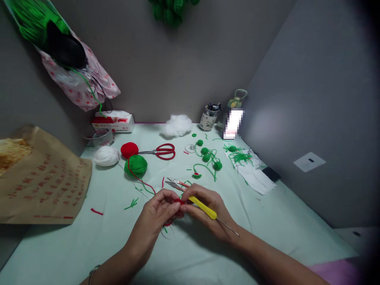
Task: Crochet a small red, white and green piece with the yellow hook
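In the middle of the head view, my left hand [163,208] pinches a small red crochet piece [179,201], mostly covered by the fingers. My right hand [209,209] touches the other side of this piece with thumb and fingertips. Tucked in that same hand is a yellow-handled crochet hook [204,208], its metal shaft pointing back over the wrist. Just beyond the fingers lie thread snips [178,183], partly hidden by the right hand. Red yarn runs from a red ball [129,150] over a green yarn ball [135,166] toward my left hand.
Red-handled scissors [164,151] and a white yarn ball [106,156] lie farther back. Small green crocheted balls [206,157] with tails are at right, near white tissues [252,174]. White stuffing [177,125] sits by the wall. A paper bag [50,186] stands left.
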The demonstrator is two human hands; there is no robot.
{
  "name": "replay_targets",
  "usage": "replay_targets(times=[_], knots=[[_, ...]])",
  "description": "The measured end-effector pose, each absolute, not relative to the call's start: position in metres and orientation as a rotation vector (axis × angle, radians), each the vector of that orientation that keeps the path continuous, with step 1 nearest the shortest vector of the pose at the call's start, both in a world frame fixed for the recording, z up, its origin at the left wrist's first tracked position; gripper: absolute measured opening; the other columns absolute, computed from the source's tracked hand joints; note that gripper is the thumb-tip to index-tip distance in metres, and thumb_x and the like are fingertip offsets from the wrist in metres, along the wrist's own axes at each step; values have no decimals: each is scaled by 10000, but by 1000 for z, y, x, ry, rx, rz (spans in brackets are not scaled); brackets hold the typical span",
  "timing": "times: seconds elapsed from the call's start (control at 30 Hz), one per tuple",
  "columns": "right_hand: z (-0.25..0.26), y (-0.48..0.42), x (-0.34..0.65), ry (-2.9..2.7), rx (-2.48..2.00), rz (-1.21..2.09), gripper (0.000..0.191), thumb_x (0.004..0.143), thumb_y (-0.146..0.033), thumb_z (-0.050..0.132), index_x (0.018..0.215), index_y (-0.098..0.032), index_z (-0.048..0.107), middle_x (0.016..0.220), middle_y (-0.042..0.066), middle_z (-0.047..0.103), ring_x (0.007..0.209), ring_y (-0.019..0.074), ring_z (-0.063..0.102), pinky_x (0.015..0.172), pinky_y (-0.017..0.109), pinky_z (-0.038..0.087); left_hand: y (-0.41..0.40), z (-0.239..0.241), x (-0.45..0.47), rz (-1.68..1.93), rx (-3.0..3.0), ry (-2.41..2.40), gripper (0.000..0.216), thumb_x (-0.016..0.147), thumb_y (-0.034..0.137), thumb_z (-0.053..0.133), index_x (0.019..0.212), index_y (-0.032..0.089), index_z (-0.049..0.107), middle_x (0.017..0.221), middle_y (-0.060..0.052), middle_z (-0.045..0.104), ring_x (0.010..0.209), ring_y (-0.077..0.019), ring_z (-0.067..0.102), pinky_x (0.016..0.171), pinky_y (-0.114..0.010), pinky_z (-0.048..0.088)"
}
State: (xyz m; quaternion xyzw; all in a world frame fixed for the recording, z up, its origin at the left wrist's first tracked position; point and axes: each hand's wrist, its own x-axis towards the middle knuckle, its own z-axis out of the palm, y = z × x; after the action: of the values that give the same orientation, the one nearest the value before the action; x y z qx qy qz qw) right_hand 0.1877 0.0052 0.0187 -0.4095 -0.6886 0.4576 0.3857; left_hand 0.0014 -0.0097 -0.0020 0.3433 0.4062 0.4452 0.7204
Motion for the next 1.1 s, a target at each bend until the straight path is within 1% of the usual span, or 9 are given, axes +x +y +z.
replay_targets(times=[0.2,0.37,0.57,0.73,0.87,0.93,1.0,1.03,1.1], knots=[[21,4,186,-1762,-1058,1055,200,965,-388,689,882,-206,682,846,21,660,756,157,599,708,276,450,-9,-1,2,983,747,878,310,822,396,867,942,200,659,830,13,704,758,-122,647,685,-237,455],[21,3,187,-1762,-1039,1021,128,962,-313,684,892,-207,677,845,13,654,740,145,597,691,262,454,-10,0,2,982,750,853,336,795,389,890,938,196,655,841,3,720,776,-130,666,686,-232,455],[18,3,186,-1778,-1020,1010,146,942,-332,725,890,-210,665,855,8,642,750,143,596,696,256,458,-12,-2,0,983,760,881,282,846,367,846,956,213,637,832,17,726,744,-110,668,645,-209,418],[17,4,186,-1788,-1020,1051,88,954,-276,688,902,-215,652,853,-4,633,742,134,568,676,249,426,-11,-2,1,1003,761,864,246,858,346,834,915,212,636,804,31,696,753,-108,656,676,-207,438],[16,4,188,-1780,-1040,1046,39,938,-224,656,905,-219,636,848,-14,597,733,133,537,668,251,407,-10,-3,1,979,821,924,229,882,374,798,946,219,642,869,2,709,828,-154,678,768,-258,491],[16,6,189,-1775,-1056,1031,25,934,-210,623,910,-217,624,838,-16,578,717,134,518,656,253,403,-11,-5,-1,1038,988,1045,192,928,398,736,977,232,652,943,-17,712,911,-191,684,833,-306,510],[16,9,190,-1785,-1063,1009,29,929,-195,593,918,-216,610,830,-16,568,702,134,504,648,254,405,-12,-5,-4,1171,1332,1165,127,997,374,640,1050,261,662,1094,-40,718,1119,-238,660,984,-374,485],[16,10,190,-1805,-1063,987,38,926,-184,582,921,-216,603,831,-15,568,701,135,504,649,255,408,-13,-4,-6,1236,1564,1192,135,1029,348,587,1120,280,658,1196,-50,710,1259,-257,607,1088,-417,429],[15,12,190,-1875,-1061,893,63,918,-157,567,909,-217,584,829,-12,563,701,139,509,655,261,417,-16,0,-8,1297,2048,1165,265,1073,343,498,1317,309,595,1414,-72,640,1505,-278,398,1248,-502,223]])
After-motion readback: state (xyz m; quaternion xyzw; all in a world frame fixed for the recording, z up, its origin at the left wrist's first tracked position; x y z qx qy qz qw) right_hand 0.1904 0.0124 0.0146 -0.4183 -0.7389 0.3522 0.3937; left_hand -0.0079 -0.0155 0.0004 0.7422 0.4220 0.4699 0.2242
